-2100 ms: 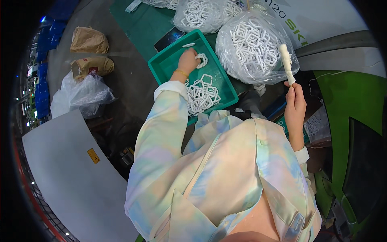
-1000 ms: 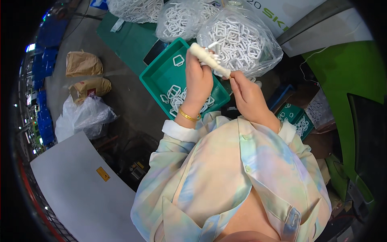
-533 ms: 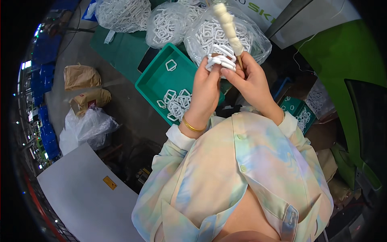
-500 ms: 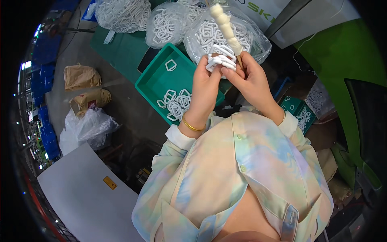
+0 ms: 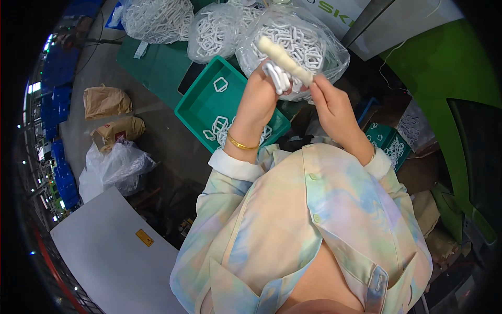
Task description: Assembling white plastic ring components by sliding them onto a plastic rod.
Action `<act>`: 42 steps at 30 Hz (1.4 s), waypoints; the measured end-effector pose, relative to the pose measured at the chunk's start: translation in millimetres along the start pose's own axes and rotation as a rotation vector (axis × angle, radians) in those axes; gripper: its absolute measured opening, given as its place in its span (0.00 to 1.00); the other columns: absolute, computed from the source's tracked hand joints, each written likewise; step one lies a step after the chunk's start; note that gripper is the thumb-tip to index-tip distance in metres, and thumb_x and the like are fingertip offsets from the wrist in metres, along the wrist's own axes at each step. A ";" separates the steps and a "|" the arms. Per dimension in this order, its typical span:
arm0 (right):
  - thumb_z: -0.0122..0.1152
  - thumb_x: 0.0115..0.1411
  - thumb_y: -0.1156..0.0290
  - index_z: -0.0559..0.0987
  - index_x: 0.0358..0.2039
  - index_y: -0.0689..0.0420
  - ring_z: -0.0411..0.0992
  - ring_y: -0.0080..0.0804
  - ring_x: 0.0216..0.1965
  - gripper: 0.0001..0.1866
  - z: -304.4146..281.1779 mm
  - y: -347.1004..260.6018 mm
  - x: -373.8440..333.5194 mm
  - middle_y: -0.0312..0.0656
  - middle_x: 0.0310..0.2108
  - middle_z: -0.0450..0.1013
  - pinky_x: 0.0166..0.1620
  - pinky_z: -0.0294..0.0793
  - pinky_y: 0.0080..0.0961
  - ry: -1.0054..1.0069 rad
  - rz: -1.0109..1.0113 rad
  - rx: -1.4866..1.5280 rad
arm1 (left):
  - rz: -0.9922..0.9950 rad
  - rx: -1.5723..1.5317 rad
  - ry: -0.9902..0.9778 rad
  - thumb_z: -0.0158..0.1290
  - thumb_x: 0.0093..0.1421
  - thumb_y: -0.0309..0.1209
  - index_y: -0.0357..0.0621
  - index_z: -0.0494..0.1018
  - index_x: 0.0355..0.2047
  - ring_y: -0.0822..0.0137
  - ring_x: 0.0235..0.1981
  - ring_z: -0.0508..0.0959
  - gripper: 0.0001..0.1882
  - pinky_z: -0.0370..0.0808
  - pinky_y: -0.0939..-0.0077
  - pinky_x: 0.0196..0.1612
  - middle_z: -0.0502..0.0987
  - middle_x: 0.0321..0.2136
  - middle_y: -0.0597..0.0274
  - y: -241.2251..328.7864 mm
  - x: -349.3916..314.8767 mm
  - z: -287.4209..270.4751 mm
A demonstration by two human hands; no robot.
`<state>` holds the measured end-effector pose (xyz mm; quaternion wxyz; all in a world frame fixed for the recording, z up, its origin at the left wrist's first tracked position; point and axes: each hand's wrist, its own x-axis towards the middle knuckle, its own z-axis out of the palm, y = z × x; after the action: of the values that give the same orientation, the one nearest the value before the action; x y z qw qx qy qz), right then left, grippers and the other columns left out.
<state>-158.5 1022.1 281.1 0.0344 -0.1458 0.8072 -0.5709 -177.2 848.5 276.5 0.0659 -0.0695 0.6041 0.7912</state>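
My left hand (image 5: 256, 99) is closed around a small stack of white angular rings (image 5: 278, 78). In my right hand (image 5: 332, 104) is the lower end of a stick with a lumpy, cream-coloured wrapped head (image 5: 282, 58). The head slants up and left, just over the stacked rings; whether it touches them I cannot tell. Below my left hand lies a green tray (image 5: 189, 104) with a pile of loose white rings (image 5: 220, 126), partly hidden by my wrist, and one ring (image 5: 220, 85) apart near its far end.
Clear plastic bags full of white rings stand beyond the tray: a large bag (image 5: 334, 60), a smaller bag (image 5: 209, 34) and another bag (image 5: 157, 21). A second green bin (image 5: 380, 135) with rings is at right. Brown paper bags (image 5: 107, 101) lie on the floor at left, near a grey panel (image 5: 110, 235).
The stick has tipped from nearly upright to a left slant and come lower. My left hand has turned and shifted left with the rings; my right hand has moved slightly away from it.
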 end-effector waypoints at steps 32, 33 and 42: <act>0.65 0.59 0.71 0.69 0.43 0.60 0.66 0.17 0.23 0.17 3.3 -13.9 24.5 0.37 0.22 0.71 0.28 0.68 0.19 0.242 0.156 0.269 | -0.233 -1.073 -0.224 0.47 0.67 0.25 0.38 0.66 0.56 0.57 0.57 0.70 0.17 0.71 0.62 0.59 0.72 0.53 0.57 -10.5 -2.6 10.2; 0.65 0.59 0.71 0.69 0.43 0.60 0.66 0.17 0.23 0.17 5.6 -20.1 17.2 0.37 0.22 0.71 0.28 0.68 0.19 0.244 0.158 0.268 | -0.213 -1.061 -0.256 0.47 0.67 0.26 0.38 0.66 0.56 0.58 0.57 0.70 0.17 0.71 0.63 0.60 0.72 0.53 0.58 -12.0 -2.6 9.3; 0.63 0.61 0.69 0.69 0.42 0.61 0.63 0.14 0.22 0.15 0.6 1.8 18.6 0.36 0.21 0.70 0.27 0.65 0.19 0.284 0.145 0.239 | -0.198 -1.069 -0.198 0.42 0.67 0.22 0.31 0.57 0.62 0.51 0.67 0.59 0.23 0.54 0.56 0.71 0.63 0.62 0.46 -0.2 -6.5 14.0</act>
<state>-176.5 1017.0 281.3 -0.0216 -0.0003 0.7387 -0.6737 -171.2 861.9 281.2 0.1522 -0.0751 0.0998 0.9804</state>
